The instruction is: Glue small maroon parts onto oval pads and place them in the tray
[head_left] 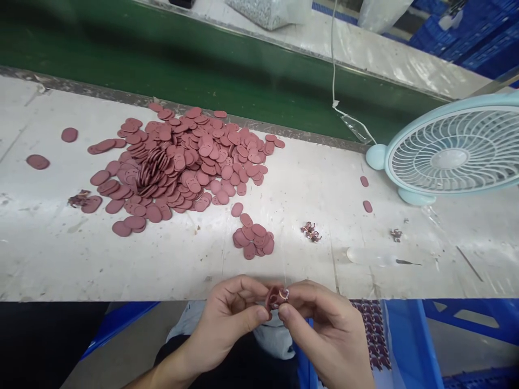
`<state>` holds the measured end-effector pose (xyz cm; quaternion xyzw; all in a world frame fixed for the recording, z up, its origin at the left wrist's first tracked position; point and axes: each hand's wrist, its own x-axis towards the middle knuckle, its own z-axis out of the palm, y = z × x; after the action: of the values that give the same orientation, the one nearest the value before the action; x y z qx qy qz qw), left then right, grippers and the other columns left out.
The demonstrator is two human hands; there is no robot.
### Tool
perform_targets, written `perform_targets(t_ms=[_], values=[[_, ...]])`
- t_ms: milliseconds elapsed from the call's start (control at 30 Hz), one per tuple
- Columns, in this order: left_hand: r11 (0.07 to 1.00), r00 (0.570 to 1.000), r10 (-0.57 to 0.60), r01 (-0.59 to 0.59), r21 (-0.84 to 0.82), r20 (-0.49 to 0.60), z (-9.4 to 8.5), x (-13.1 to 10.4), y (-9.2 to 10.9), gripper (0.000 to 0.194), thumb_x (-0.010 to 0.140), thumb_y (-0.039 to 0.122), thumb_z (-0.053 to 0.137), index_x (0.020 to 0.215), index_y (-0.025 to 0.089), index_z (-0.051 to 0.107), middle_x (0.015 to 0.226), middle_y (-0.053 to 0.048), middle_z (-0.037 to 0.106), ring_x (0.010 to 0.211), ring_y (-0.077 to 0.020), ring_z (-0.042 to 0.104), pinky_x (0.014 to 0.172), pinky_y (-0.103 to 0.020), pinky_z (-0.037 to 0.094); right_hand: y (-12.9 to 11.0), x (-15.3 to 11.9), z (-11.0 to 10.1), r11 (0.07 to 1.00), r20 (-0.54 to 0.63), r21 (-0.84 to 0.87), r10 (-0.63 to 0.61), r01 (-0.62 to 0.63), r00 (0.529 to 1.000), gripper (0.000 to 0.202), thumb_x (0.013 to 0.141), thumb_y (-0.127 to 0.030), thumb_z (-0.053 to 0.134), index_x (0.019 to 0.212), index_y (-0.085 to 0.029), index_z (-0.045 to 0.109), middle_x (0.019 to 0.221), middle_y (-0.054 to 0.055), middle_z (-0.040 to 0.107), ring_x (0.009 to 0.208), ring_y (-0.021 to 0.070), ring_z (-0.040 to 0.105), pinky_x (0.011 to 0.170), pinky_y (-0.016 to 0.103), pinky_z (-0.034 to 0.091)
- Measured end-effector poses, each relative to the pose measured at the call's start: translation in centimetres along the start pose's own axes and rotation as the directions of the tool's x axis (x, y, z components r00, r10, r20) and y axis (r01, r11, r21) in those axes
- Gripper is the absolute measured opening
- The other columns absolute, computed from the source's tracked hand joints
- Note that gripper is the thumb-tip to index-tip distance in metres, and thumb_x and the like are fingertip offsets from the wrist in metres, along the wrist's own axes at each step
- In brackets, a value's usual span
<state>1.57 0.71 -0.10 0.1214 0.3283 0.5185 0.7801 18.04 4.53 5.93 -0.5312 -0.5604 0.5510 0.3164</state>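
Note:
My left hand [227,319] and my right hand [324,329] meet just below the table's front edge, both pinching one small dark-red oval rubber piece [275,296] between fingertips. A big heap of the same red oval pieces [178,162] lies on the white table [60,254] at the back left. A smaller cluster of pieces [253,237] sits in front of my hands.
A pale blue fan [450,156] lies at the right. Trimmed scraps [311,232] dot the table, a second scrap [396,234] further right. A green conveyor belt [203,65] runs behind. A blue crate [409,346] with finished pieces stands below right.

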Motion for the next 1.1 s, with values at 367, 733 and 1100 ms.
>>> perform_targets(t_ms=[367,733,1100], values=[[0.994,0.990,0.088,-0.079,0.079,-0.106,0.6,-0.3,-0.1,0.007,0.080,0.018,0.085,0.085,0.020,0.079,0.113,-0.007,0.081,0.098,-0.0195,0.077,0.088,-0.026,0.060,0.3,-0.1,0.4,0.993,-0.003,0.103,0.054,-0.053,0.999,0.000,0.088,-0.023,0.075,0.088,-0.023,0.074,0.079,0.002,0.075,0.067,0.0149,0.071,0.062,0.023,0.060],[0.988,0.980,0.111,-0.092,0.121,-0.165,0.9,-0.2,-0.2,0.006,0.080,0.020,0.085,0.077,0.018,0.079,0.111,-0.010,0.081,0.105,-0.0258,0.076,0.093,-0.034,0.060,0.7,-0.2,0.0,0.996,0.019,0.065,-0.066,0.065,0.998,0.011,0.089,-0.016,0.073,0.094,-0.026,0.072,0.089,0.002,0.074,0.079,0.0150,0.072,0.068,0.022,0.060],[0.989,0.983,0.122,-0.108,0.103,-0.138,0.9,-0.4,-0.4,0.005,0.081,0.020,0.083,0.078,0.019,0.081,0.110,-0.009,0.081,0.102,-0.0245,0.076,0.092,-0.034,0.060,1.3,0.0,-0.2,0.939,0.137,0.302,0.129,-0.165,0.982,0.005,0.091,-0.023,0.075,0.094,-0.025,0.072,0.090,0.000,0.071,0.079,0.0134,0.068,0.071,0.024,0.056]])
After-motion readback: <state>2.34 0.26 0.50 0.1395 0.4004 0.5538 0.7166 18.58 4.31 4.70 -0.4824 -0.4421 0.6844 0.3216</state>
